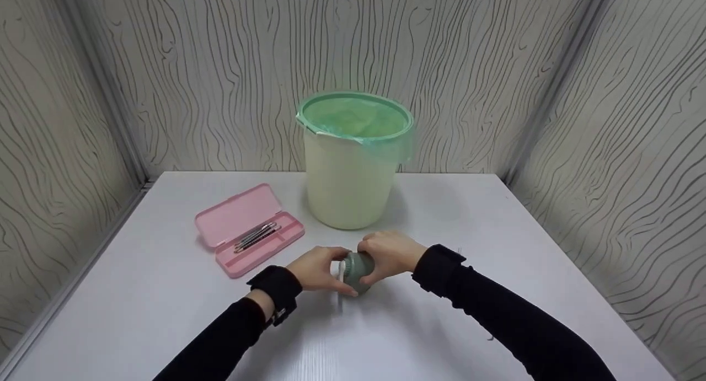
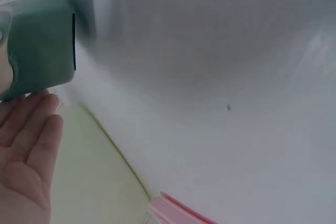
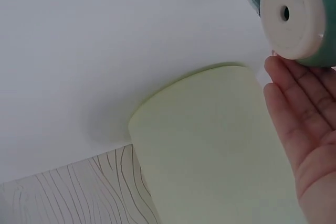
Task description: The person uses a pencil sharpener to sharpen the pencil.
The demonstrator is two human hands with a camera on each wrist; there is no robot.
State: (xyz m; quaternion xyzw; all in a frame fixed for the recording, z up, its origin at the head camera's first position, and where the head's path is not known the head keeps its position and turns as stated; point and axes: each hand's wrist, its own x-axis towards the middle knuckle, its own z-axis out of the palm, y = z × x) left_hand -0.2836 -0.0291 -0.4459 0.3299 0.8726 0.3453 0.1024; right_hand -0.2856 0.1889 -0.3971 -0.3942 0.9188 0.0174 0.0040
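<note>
A small green pencil sharpener [image 1: 359, 265] is between both hands over the white table. Its white round face with a dark hole in the middle [image 3: 286, 13] shows in the right wrist view, and its boxy green body [image 2: 44, 40] in the left wrist view. My left hand [image 1: 319, 269] grips the left end with thumb and fingers, near a whitish part. My right hand [image 1: 392, 255] holds the other end, thumb in front and fingers behind. Left of the hands lies an open pink pencil case [image 1: 238, 215] with several pencils [image 1: 256, 236] inside.
A pale trash bin [image 1: 350, 185] with a green rim and a green liner stands behind the hands, near the back wall. The white table [image 1: 469, 215] is enclosed by panels with wood-grain lines on the back, left and right.
</note>
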